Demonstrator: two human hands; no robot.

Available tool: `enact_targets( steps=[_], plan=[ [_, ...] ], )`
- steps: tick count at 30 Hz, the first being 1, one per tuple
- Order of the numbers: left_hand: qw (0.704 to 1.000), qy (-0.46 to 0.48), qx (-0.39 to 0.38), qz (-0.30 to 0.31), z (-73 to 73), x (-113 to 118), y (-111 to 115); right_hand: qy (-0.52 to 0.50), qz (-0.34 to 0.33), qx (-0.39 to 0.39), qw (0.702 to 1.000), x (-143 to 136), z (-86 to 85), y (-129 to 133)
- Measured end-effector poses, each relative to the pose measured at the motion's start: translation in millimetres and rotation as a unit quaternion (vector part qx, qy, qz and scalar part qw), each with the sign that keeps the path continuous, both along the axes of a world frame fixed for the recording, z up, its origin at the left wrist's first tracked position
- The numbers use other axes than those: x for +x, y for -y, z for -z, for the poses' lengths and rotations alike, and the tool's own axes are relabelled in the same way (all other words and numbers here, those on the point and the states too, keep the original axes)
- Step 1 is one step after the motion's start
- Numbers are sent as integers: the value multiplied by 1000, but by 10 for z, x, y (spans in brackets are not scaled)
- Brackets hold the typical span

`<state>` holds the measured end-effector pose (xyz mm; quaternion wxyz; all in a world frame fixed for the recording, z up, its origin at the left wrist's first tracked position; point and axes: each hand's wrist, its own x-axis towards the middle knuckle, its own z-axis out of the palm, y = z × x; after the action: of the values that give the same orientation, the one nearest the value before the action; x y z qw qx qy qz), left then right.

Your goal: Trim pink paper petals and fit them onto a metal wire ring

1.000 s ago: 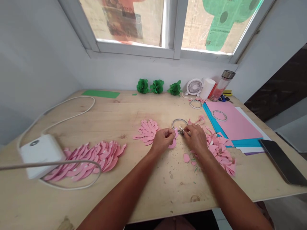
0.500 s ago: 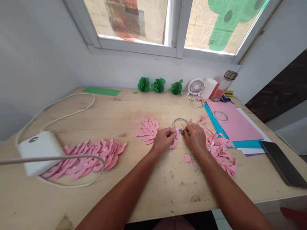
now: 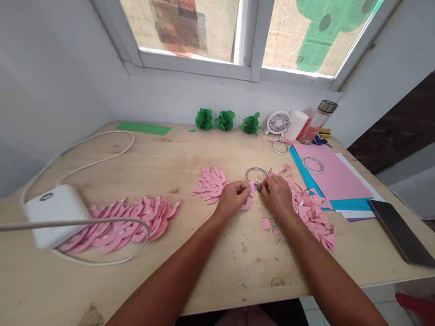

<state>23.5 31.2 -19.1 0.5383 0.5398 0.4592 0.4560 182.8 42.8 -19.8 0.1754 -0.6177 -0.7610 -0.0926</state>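
My left hand (image 3: 233, 197) is closed, its thumb and fingers pinching a curved pink paper cutout (image 3: 247, 203) just above the table. Close by on the right, my right hand (image 3: 277, 192) has its fingers closed around something mostly hidden; a small dark, metallic-looking end shows at the fingertips, too small to name. Behind the fingertips lies a roll of tape (image 3: 256, 169) with a silvery ring. Beside my left hand is a small pile of pink cutouts (image 3: 210, 183). Pink paper scraps (image 3: 314, 217) are heaped by my right forearm.
A larger pile of pink cutouts (image 3: 136, 219) lies left, near a white power bank (image 3: 56, 217) with a looping cable. Green paper ornaments (image 3: 224, 121), a small fan (image 3: 277, 123) and a glass bottle (image 3: 317, 124) line the back. Coloured sheets (image 3: 336, 181) and a dark phone (image 3: 403, 233) are right.
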Motion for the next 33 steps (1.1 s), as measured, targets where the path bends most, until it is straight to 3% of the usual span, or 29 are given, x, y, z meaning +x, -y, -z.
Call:
enact_targets(
  steps=[12, 19, 25, 33],
  plan=[
    [999, 17, -15, -25, -41, 8, -2, -215, -35, 29, 976, 31, -17, 10],
    [999, 41, 8, 15, -22, 23, 3, -226, -30, 5, 974, 9, 7, 14],
    [997, 1, 41, 64, 42, 4, -13, -239, -9, -10, 971, 5, 6, 14],
    [995, -31, 43, 79, 25, 2, -2, -275, 2, -23, 961, -5, -33, 33]
  ],
)
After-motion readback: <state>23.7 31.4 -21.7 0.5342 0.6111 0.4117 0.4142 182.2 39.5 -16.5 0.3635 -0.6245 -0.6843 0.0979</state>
